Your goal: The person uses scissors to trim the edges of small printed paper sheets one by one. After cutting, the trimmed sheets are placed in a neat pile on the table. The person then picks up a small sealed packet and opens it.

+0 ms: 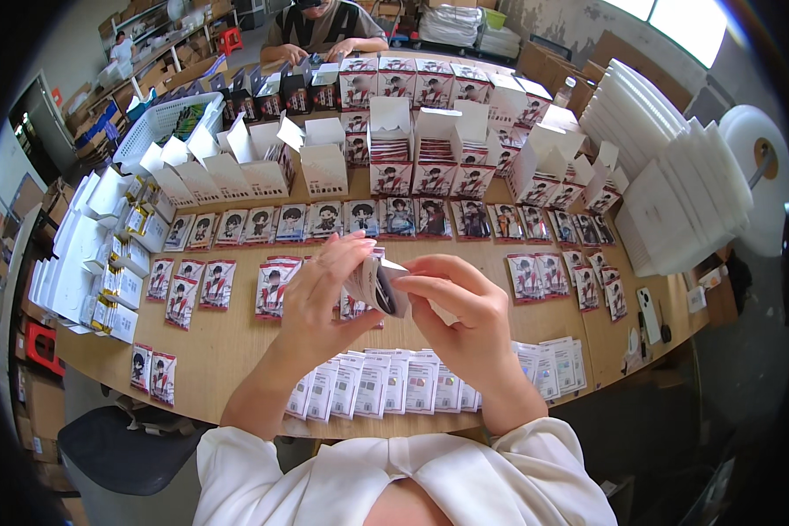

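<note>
Above the middle of the table, my left hand (317, 294) is closed around a small, thick packet (379, 282), pale along its side and dark at its lower end. The fingers of my right hand (466, 302) pinch its right edge near a white flap. Whether cards or something else lie inside I cannot make out. Under my wrists runs an overlapping row of white printed packets (373, 383). Red-and-white illustrated packets (274, 287) lie just beyond my left hand, partly covered by it.
Character-picture packets (327, 219) line the table's middle. Open white cartons (324, 167) and filled display boxes (390, 149) stand behind them. White trays (92, 254) are at left, stacked plastic trays (675, 175) at right. A phone (648, 314) lies near the right edge. Another person (324, 31) works across the table.
</note>
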Demonstrator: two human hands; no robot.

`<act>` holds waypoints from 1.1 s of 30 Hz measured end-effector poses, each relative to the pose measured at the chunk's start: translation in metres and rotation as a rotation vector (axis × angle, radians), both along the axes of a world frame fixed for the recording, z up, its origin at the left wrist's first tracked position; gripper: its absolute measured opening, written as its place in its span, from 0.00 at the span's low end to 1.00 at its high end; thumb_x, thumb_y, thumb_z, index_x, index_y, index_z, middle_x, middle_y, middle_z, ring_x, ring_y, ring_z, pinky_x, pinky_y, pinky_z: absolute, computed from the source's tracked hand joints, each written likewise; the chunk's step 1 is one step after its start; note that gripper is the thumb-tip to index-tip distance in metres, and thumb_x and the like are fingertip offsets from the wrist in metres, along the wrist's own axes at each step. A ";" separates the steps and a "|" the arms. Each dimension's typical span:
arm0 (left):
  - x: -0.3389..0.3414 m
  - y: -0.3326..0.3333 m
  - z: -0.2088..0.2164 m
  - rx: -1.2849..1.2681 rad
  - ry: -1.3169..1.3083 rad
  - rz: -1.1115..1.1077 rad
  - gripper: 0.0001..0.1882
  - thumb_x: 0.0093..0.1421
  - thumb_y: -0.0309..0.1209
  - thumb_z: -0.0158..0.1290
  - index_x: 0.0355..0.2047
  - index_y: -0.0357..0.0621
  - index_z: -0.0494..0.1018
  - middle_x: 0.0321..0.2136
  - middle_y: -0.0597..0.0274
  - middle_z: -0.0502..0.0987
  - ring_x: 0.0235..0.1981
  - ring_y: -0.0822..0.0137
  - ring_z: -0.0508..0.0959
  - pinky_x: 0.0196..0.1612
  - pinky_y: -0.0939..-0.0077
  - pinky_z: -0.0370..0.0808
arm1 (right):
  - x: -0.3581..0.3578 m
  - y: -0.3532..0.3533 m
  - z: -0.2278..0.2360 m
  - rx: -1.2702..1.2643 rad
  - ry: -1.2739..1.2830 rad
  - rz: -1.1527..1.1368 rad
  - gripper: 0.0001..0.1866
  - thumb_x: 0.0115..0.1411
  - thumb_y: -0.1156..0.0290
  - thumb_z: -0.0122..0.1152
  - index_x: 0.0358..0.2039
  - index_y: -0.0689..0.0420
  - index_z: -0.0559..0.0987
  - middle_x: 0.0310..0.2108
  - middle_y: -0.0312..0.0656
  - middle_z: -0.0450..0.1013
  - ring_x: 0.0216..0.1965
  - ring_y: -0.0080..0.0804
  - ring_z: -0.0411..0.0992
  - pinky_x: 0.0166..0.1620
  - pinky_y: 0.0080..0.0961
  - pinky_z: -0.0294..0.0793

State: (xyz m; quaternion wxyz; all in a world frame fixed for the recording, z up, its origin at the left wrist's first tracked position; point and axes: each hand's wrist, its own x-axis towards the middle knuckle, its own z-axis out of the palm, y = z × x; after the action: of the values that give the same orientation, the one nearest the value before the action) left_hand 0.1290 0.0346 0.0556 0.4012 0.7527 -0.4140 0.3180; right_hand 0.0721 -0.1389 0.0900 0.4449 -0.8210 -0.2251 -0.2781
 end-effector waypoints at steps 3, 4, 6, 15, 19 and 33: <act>0.001 0.000 -0.002 0.016 -0.073 0.071 0.33 0.36 0.28 0.64 0.45 0.40 0.65 0.43 0.55 0.72 0.46 0.54 0.72 0.51 0.57 0.68 | 0.002 0.001 -0.004 0.009 0.007 0.015 0.10 0.46 0.83 0.59 0.31 0.60 0.78 0.38 0.44 0.71 0.31 0.33 0.74 0.30 0.23 0.76; 0.001 0.002 -0.003 0.022 -0.097 0.095 0.32 0.36 0.28 0.64 0.45 0.40 0.66 0.43 0.55 0.72 0.46 0.55 0.72 0.51 0.57 0.68 | 0.003 0.002 -0.006 0.010 0.015 0.026 0.09 0.46 0.83 0.59 0.30 0.60 0.78 0.39 0.44 0.71 0.31 0.33 0.74 0.30 0.23 0.76; 0.001 0.003 -0.005 0.057 -0.178 0.142 0.30 0.40 0.31 0.63 0.44 0.39 0.65 0.42 0.54 0.72 0.45 0.54 0.73 0.51 0.57 0.68 | 0.004 0.007 -0.008 0.027 0.026 0.014 0.09 0.45 0.83 0.61 0.29 0.61 0.78 0.38 0.44 0.71 0.31 0.33 0.74 0.30 0.22 0.76; -0.018 -0.012 0.000 -0.223 0.121 0.137 0.46 0.44 0.38 0.63 0.58 0.39 0.49 0.58 0.46 0.49 0.61 0.50 0.51 0.60 0.47 0.44 | 0.007 0.013 -0.010 -0.082 -0.159 -0.125 0.07 0.41 0.83 0.62 0.25 0.65 0.76 0.30 0.44 0.74 0.29 0.36 0.74 0.30 0.25 0.74; -0.008 0.006 -0.017 -1.189 1.537 -0.805 0.33 0.55 0.53 0.49 0.55 0.48 0.57 0.54 0.53 0.61 0.57 0.59 0.60 0.54 0.52 0.59 | 0.008 0.019 -0.008 -0.361 -0.383 -0.122 0.05 0.42 0.81 0.60 0.23 0.65 0.75 0.34 0.44 0.74 0.34 0.37 0.73 0.34 0.27 0.74; 0.002 0.019 -0.002 -1.540 1.483 -0.931 0.28 0.60 0.59 0.29 0.48 0.55 0.61 0.35 0.49 0.71 0.33 0.55 0.73 0.45 0.49 0.68 | -0.014 0.040 -0.026 -0.633 -0.788 -0.063 0.10 0.43 0.77 0.54 0.28 0.53 0.80 0.37 0.24 0.73 0.43 0.15 0.65 0.44 0.25 0.65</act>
State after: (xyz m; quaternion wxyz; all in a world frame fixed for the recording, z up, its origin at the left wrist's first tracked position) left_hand 0.1314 0.0533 0.0539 0.9736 0.0869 -0.0117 -0.2106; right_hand 0.0581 -0.0990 0.0643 0.0471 -0.7547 -0.4244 -0.4981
